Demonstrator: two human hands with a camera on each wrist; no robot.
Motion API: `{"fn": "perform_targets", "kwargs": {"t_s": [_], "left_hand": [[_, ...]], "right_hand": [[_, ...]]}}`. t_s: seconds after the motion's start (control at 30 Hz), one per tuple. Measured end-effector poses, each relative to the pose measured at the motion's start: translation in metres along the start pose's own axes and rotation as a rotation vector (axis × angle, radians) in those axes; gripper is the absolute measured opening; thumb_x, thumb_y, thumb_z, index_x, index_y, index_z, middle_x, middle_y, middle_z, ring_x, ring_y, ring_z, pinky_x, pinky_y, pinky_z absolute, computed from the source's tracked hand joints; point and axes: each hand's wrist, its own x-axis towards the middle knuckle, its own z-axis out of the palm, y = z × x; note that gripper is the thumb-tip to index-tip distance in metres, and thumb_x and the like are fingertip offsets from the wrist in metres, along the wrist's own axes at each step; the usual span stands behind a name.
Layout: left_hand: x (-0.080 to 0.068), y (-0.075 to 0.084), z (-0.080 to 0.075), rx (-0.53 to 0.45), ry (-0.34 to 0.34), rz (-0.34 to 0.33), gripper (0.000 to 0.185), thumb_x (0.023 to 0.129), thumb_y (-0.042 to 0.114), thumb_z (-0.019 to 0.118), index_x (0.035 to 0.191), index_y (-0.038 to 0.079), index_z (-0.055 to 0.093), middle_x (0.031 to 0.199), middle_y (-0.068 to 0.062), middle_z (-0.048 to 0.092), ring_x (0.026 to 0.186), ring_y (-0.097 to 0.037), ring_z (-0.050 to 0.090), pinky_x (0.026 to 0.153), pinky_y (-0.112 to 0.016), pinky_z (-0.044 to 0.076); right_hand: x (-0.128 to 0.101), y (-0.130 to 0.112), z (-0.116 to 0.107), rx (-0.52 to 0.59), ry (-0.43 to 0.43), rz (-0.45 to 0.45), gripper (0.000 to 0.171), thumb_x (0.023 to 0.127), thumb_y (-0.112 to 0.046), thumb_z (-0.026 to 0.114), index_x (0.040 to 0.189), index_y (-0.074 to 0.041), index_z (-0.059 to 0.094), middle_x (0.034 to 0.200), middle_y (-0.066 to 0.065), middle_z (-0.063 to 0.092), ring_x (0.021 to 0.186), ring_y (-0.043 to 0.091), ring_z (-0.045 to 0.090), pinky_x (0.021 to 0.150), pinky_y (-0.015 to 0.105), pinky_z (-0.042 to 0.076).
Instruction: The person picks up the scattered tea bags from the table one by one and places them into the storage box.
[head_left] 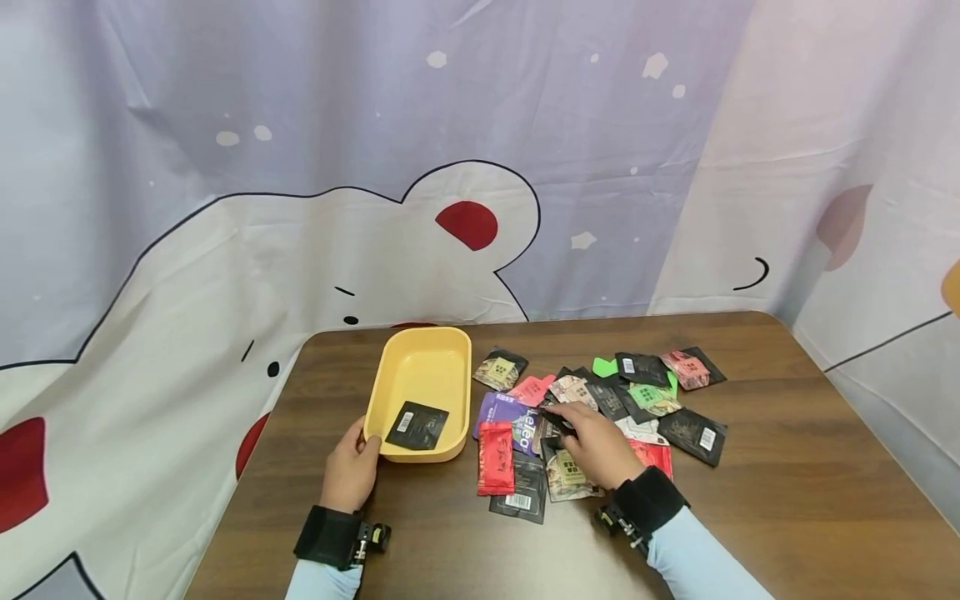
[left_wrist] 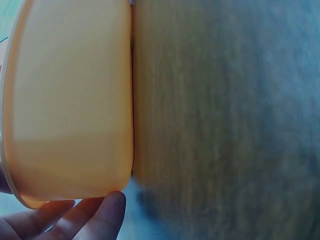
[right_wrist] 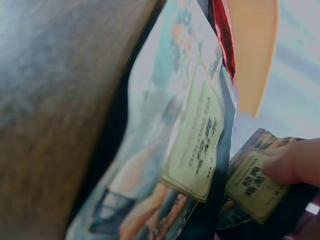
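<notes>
Yellow, rounded-rectangular plastic tray (head_left: 432, 358): on brown wood-grain surface (head_left: 810, 483), near-left corner gripped by left hand (head_left: 351, 471); one flat black sachet (head_left: 418, 426) inside. Black sachet with yellow label (right_wrist: 252, 190): pinched by right hand (head_left: 596, 446), among assorted flat sachets (head_left: 609, 401). Glossy red rectangular sachet (head_left: 496, 458): near tray.

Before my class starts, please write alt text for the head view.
A person's right fingers pinch a dark packet among overlapping packets on a wooden table; left fingers grip a yellow tray holding one black packet.
</notes>
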Motion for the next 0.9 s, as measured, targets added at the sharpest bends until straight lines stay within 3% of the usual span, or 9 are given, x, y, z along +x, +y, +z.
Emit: {"fn": "perform_targets", "kwargs": {"t_s": [0.17,0.33,0.63,0.9], "left_hand": [[0.000,-0.001,0.000,0.000,-0.002,-0.001,0.057,0.103,0.026,0.043,0.156,0.006,0.036,0.156,-0.022,0.044,0.138,-0.035,0.050,0.114,-0.053,0.039],[0.000,-0.001,-0.001,0.000,-0.009,0.001,0.057,0.104,0.026,0.043,0.156,0.005,0.035,0.156,-0.022,0.044,0.139,-0.035,0.049,0.115,-0.052,0.039],[0.002,-0.001,0.000,-0.005,0.000,0.012,0.057,0.104,0.027,0.044,0.156,0.005,0.036,0.155,-0.022,0.046,0.137,-0.035,0.051,0.113,-0.052,0.041],[-0.001,0.001,-0.001,-0.013,0.002,0.025,0.056,0.104,0.025,0.045,0.155,0.004,0.038,0.153,-0.023,0.047,0.136,-0.035,0.052,0.112,-0.053,0.043]], "right_hand": [[0.002,-0.001,-0.003,0.020,0.062,0.019,0.036,0.098,-0.012,0.062,0.133,-0.011,0.065,0.130,0.010,0.068,0.109,0.026,0.067,0.092,0.048,0.054],[0.005,-0.006,-0.007,0.037,0.098,0.038,0.035,0.098,-0.015,0.061,0.133,-0.011,0.063,0.127,0.011,0.069,0.090,0.018,0.062,0.078,0.039,0.051],[0.014,-0.030,-0.003,0.101,0.172,-0.022,0.029,0.096,-0.017,0.066,0.124,-0.012,0.065,0.119,0.007,0.071,0.107,0.025,0.069,0.091,0.046,0.057],[0.026,-0.056,0.003,0.106,0.197,-0.109,0.024,0.094,-0.016,0.068,0.118,-0.014,0.069,0.110,0.001,0.071,0.095,0.014,0.066,0.082,0.036,0.057]]}}
